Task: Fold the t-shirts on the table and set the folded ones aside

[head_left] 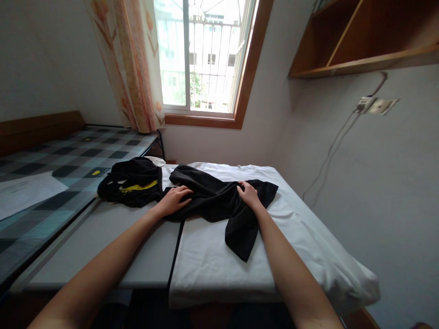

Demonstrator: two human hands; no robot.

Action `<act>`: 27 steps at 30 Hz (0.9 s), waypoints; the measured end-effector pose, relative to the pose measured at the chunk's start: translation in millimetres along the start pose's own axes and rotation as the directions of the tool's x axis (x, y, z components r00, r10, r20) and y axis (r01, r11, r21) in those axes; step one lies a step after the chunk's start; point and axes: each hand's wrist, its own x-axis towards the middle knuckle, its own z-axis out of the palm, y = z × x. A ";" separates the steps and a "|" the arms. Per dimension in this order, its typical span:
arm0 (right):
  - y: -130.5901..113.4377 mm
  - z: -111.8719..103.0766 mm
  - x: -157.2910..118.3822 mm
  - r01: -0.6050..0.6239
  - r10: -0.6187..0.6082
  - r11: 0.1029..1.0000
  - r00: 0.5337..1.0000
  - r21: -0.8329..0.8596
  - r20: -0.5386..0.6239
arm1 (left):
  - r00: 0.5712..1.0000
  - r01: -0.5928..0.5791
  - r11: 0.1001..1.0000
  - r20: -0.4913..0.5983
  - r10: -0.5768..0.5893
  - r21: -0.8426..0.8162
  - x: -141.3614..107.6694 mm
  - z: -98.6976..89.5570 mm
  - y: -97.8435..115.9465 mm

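Note:
A crumpled black garment (pixel 209 194) lies across the white cloth-covered table, its folds hiding its exact kind. My left hand (pixel 176 200) rests on its left part, fingers stretched out and slightly apart over the fabric. On the right, my right hand (pixel 248 195) has its fingers curled on a fold, which bunches up around the fingertips. One flap of the garment hangs toward me beside my right wrist, and another spreads to the right. Left of my left hand lies a heap of black clothing (pixel 137 173) with a yellow patch.
White cloth (pixel 206 274) covers the table's right side; a pale grey board (pixel 137 260) shows at left. A checkered bed (pixel 78 151) with a paper sheet (pixel 30 189) stands alongside. Behind are a curtain (pixel 137 68) and window; at right, a wall, a cord (pixel 327 160) and shelf (pixel 363 64).

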 end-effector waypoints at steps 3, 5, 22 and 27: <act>-1.5 -1.2 -0.9 -0.004 0.004 1.000 1.000 -0.001 0.006 | 1.000 0.007 1.000 0.003 -0.007 0.001 -0.4 0.4 -0.4; -2.2 -1.8 -1.3 -0.003 0.004 1.000 1.000 -0.001 0.011 | 1.000 0.014 1.000 0.008 -0.014 0.005 -0.6 0.6 -0.6; 0.0 1.5 -0.8 0.009 -0.007 0.999 0.999 0.049 -0.032 | 0.999 0.035 0.999 -0.006 -0.035 -0.029 -0.6 0.8 0.0; 0.9 2.9 -0.6 -0.020 0.031 0.999 0.972 0.050 -0.233 | 0.995 -0.043 0.985 -0.091 0.028 -0.167 -0.3 -12.1 16.1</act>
